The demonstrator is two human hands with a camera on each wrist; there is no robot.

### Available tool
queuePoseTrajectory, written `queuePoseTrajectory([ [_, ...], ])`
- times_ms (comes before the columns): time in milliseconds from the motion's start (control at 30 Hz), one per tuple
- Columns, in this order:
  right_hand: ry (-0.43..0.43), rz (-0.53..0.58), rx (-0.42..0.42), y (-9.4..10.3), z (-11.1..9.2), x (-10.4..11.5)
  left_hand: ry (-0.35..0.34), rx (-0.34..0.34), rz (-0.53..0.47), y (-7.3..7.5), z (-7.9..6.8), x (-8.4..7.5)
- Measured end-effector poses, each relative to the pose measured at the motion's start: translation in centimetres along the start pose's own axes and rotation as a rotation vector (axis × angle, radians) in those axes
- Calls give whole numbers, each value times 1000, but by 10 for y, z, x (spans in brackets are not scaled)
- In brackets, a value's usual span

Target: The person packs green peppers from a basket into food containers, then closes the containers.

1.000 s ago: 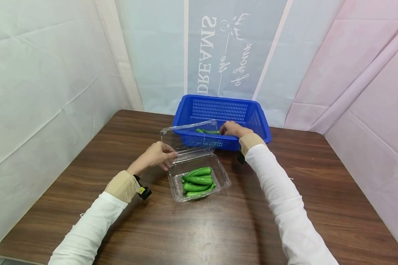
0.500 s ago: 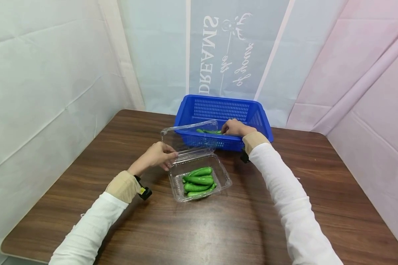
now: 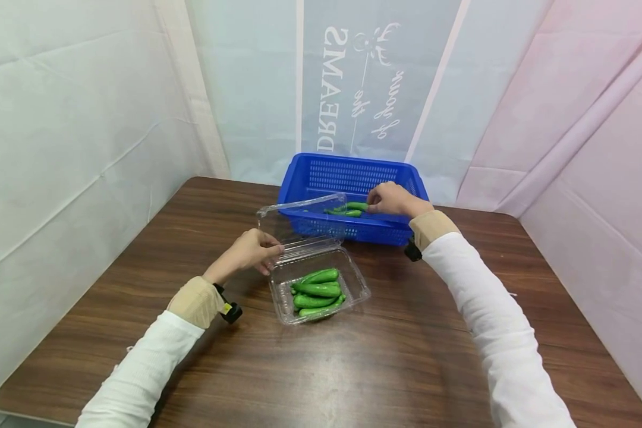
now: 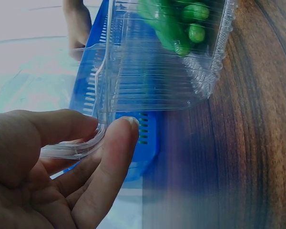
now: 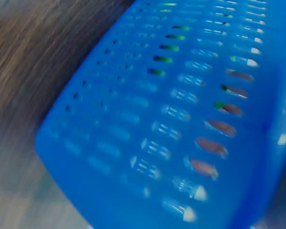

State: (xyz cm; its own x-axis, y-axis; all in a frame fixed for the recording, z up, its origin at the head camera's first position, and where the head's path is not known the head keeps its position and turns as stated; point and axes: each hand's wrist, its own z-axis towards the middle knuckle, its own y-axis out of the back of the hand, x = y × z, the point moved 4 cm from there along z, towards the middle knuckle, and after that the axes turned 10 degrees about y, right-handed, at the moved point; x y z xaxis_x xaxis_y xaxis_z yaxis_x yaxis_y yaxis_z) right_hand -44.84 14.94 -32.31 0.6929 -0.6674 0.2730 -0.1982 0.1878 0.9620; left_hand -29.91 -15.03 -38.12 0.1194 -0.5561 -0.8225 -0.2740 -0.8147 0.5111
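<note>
My left hand (image 3: pixel 248 252) pinches the edge of a clear plastic clamshell container (image 3: pixel 361 282) near its hinge. In the left wrist view, thumb and finger (image 4: pixel 117 152) meet at the rim. The container's lid (image 3: pixel 270 223) stands raised, leaning toward the blue basket. Several glossy green chili peppers (image 3: pixel 317 289) lie side by side in its base. My right hand (image 3: pixel 390 198) reaches inside the basket and pinches the end of a green chili pepper (image 3: pixel 357 206); another pepper (image 3: pixel 345 213) lies just below it. Through the basket's slots in the right wrist view, only bits of fingers and green show.
The blue slotted plastic basket (image 3: pixel 353 229) stands at the far side of the brown wooden table (image 3: pixel 321 380), just behind the container. Its front wall lies beneath my right wrist. Pale cloth hangings (image 3: pixel 257 77) rise behind and at both sides of the table.
My right hand has risen slightly and shifted right within the basket, and a pepper now shows at its fingertips. The left hand and container hold their place.
</note>
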Motion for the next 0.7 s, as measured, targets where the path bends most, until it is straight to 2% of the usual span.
queuePoseTrajectory([
  [167, 35, -65, -51, 10, -11, 5, 2, 0, 10, 0, 0, 1],
  [433, 152, -136, -139, 25, -29, 14, 2, 3, 12, 0, -1, 0],
  [700, 222, -126, -139, 35, -44, 24, -1, 1, 12, 0, -1, 0],
])
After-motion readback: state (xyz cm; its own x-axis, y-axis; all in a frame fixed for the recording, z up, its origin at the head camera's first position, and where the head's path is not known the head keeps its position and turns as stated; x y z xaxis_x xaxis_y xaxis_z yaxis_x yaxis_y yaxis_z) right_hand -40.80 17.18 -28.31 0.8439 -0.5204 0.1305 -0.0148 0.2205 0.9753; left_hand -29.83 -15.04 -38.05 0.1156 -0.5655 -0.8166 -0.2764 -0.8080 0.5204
